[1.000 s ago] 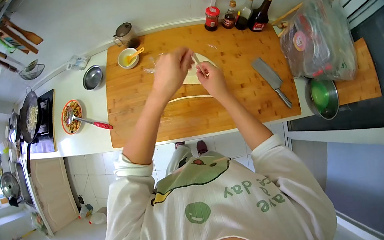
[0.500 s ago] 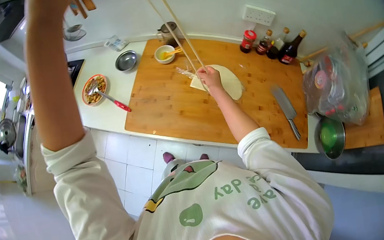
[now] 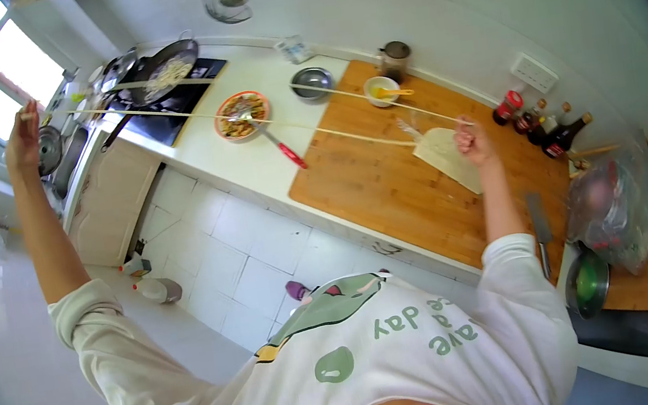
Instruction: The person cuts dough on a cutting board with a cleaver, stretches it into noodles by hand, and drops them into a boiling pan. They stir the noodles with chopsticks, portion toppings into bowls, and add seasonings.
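Note:
Long thin strands of dough (image 3: 322, 130) stretch across the head view between my two hands. My left hand (image 3: 23, 139), raised at the far left near the window, is closed on one end of the strands. The other end is pinched in my right hand (image 3: 474, 141), above the wooden board (image 3: 372, 187). Under and beside my right hand lies a flat pale sheet of dough (image 3: 450, 156). The strands pass over a plate of chopped food (image 3: 244, 114) and reach towards a wok (image 3: 165, 71) on the stove.
A metal bowl (image 3: 312, 82), a white bowl with a yellow brush (image 3: 382, 91) and a dark-lidded jug (image 3: 395, 60) stand at the back. Sauce bottles (image 3: 563, 137) line the wall. A cleaver (image 3: 539, 226) lies at the right, near a plastic bag (image 3: 610, 204).
My left hand has gone from the board up and out to the far left. The strands now span widely between both hands. The view has swung left, showing more of the stove.

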A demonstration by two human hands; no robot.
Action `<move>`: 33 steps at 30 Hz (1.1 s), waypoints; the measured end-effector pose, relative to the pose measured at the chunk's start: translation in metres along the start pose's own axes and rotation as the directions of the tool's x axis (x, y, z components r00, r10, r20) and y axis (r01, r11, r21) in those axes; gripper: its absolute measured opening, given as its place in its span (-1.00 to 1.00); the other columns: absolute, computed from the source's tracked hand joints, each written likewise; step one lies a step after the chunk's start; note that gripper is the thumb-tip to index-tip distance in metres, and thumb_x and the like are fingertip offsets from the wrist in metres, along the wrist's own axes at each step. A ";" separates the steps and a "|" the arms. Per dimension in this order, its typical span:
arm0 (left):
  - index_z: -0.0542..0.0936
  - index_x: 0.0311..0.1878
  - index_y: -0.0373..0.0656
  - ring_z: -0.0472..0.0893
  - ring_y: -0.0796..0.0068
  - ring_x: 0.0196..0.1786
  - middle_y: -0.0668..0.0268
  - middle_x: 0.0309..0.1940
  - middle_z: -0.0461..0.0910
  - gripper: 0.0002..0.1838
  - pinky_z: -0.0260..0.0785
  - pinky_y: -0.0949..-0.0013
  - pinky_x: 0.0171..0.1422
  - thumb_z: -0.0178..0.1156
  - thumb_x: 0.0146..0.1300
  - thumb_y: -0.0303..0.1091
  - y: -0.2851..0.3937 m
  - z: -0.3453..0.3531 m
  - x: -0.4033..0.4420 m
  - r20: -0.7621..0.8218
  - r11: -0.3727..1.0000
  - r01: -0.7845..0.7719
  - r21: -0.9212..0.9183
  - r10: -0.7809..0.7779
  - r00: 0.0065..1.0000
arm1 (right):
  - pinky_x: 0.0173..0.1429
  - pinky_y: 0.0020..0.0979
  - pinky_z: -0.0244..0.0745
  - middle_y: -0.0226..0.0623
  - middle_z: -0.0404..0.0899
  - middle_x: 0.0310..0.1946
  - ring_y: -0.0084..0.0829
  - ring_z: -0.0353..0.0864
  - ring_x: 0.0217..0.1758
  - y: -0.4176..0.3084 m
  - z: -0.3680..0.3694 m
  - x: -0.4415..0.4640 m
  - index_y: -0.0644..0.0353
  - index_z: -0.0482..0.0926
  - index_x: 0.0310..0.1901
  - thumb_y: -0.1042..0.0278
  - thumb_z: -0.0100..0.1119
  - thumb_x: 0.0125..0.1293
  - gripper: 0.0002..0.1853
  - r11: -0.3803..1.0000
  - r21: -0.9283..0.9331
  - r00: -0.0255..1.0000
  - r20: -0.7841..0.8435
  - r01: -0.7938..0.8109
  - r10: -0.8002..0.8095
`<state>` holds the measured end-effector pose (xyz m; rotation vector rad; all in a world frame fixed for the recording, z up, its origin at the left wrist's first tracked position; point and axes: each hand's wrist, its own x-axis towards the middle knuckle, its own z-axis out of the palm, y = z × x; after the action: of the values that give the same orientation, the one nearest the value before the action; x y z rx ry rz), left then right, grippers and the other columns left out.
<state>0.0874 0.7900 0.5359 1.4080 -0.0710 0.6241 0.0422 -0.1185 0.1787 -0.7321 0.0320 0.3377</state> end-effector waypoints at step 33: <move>0.49 0.04 -0.32 0.60 0.37 0.01 0.15 -0.05 0.58 -0.63 0.45 0.46 0.10 0.16 0.28 -0.26 -0.102 -0.142 0.389 0.198 0.968 -0.161 0.193 0.123 0.973 | -0.57 -0.69 0.09 -0.64 0.35 -0.61 -0.82 0.25 -0.62 -0.026 0.622 0.417 0.08 0.58 -0.15 0.19 0.06 0.34 -0.80 -0.040 -0.902 0.752 0.384 0.431 -0.535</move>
<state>0.4149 1.0601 0.5753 1.6727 -0.2633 0.6315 0.3890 0.3959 0.5985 -2.0576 -0.4397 -0.5216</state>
